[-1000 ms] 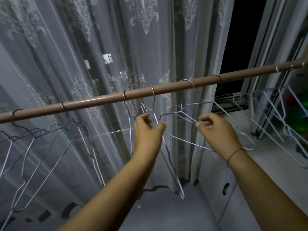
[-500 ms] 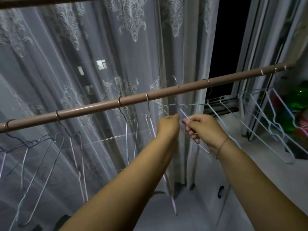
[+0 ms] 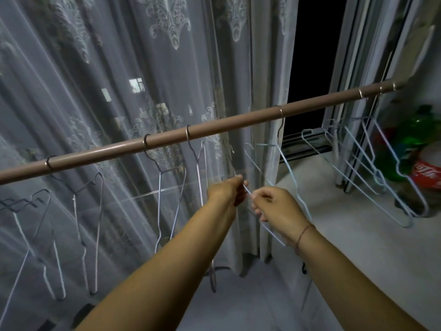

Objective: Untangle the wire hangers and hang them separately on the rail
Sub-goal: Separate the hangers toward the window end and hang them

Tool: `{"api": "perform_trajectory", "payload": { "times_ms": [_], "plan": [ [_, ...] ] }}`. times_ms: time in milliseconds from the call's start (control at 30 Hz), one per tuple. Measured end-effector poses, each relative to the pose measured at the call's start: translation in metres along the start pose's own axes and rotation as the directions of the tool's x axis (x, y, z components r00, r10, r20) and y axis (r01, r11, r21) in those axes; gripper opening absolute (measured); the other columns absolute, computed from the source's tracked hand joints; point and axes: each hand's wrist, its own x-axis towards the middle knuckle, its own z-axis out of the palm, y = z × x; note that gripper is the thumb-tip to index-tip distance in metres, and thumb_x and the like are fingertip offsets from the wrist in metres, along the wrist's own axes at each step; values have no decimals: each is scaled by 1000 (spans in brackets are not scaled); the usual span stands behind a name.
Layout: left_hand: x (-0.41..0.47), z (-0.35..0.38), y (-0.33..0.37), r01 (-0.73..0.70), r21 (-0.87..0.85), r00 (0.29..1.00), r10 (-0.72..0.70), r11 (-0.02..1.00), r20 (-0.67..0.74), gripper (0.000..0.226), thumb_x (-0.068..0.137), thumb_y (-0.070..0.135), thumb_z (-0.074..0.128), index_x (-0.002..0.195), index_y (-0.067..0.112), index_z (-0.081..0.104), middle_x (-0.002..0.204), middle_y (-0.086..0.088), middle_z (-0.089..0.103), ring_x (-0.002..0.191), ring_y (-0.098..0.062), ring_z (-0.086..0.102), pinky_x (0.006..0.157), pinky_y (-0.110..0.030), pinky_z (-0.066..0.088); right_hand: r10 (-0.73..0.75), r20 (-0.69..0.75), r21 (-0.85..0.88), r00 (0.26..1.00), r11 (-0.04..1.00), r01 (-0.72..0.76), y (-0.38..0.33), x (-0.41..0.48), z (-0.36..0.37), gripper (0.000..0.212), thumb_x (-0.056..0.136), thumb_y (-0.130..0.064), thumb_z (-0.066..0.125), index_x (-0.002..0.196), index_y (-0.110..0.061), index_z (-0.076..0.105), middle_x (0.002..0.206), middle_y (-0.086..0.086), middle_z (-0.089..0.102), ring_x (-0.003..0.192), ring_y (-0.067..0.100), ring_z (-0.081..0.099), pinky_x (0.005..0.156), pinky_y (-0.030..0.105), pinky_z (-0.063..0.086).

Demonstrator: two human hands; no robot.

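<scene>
A brown rail [image 3: 214,129] runs from lower left up to the right. Several wire hangers hang from it by their hooks, among them a grey hanger [image 3: 170,197] left of my hands and a pale blue hanger [image 3: 290,173] behind them. My left hand [image 3: 228,191] and my right hand [image 3: 274,204] are close together just below the rail, both pinched on the same thin pale wire of a hanger [image 3: 248,193] that is off the rail. Its hook is blurred and hard to see. More pale hangers [image 3: 372,168] hang at the rail's right end.
A sheer patterned curtain [image 3: 119,80] hangs behind the rail. A dark window opening [image 3: 312,56] is at the upper right. A white ledge [image 3: 346,235] lies below it, with green and red bottles [image 3: 420,161] at the far right.
My left hand moved right from the grey hangers to meet my right hand. The hanger they hold has come off the rail and dropped lower. The camera has tilted, so the rail looks steeper.
</scene>
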Motion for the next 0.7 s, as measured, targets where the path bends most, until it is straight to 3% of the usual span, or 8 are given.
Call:
{"api": "perform_trajectory", "payload": {
  "times_ms": [100, 200, 300, 433, 533, 600, 700],
  "plan": [
    [-4, -6, -15, 10, 125, 1000, -12, 992, 20, 19, 87, 10, 60, 68, 10, 59, 43, 1, 61, 41, -9, 55, 48, -19, 47, -46, -58, -51, 997, 998, 43, 4, 4, -10, 19, 90, -22, 49, 99, -16, 65, 93, 2, 67, 88, 17, 62, 82, 35, 52],
    [-7, -16, -26, -13, 313, 996, -15, 950, 88, 13, 84, 18, 64, 73, 13, 66, 61, -2, 65, 59, -13, 58, 51, -21, 46, -106, -36, -123, 994, 987, 101, 7, 13, -19, 24, 91, -17, 48, 111, -20, 61, 114, 0, 62, 104, 14, 57, 88, 27, 46],
    [-9, -24, -32, -50, 437, 984, -32, 898, 178, 12, 85, 22, 64, 76, 17, 69, 72, -2, 65, 67, -13, 59, 57, -22, 46, -144, 38, -161, 989, 976, 148, 11, 17, -22, 28, 90, -10, 47, 113, -20, 60, 121, -2, 57, 112, 11, 53, 96, 26, 42],
    [-12, -33, -37, -123, 526, 962, -29, 842, 271, 15, 88, 23, 59, 79, 21, 70, 75, 3, 62, 71, -10, 52, 62, -20, 41, -148, 175, -285, 973, 939, 194, 21, 13, -28, 34, 86, -2, 46, 112, -19, 61, 112, -6, 59, 105, 6, 52, 92, 22, 40],
    [-13, -37, -39, -187, 500, 951, 28, 846, 309, 15, 90, 18, 57, 86, 16, 71, 70, 8, 62, 71, -5, 52, 63, -15, 39, -125, 261, -367, 957, 904, 218, 25, 5, -34, 26, 85, -8, 50, 96, -25, 67, 95, -6, 66, 92, 10, 60, 81, 23, 45],
    [-16, -37, -41, -229, 486, 946, 75, 844, 314, 15, 91, 14, 57, 95, 8, 70, 78, 5, 65, 82, -6, 56, 69, -14, 41, -123, 258, -384, 958, 897, 219, 26, -1, -39, 22, 86, -13, 53, 80, -30, 65, 80, -7, 67, 81, 10, 62, 74, 25, 47],
    [-27, -34, -40, -324, 470, 943, 237, 821, 235, 9, 85, 12, 64, 92, 9, 68, 77, 3, 62, 77, -8, 57, 63, -11, 44, -83, 214, -279, 973, 950, 143, 24, -12, -44, 21, 88, -12, 51, 77, -22, 66, 63, -3, 62, 62, 13, 60, 62, 27, 51]
  ]
}}
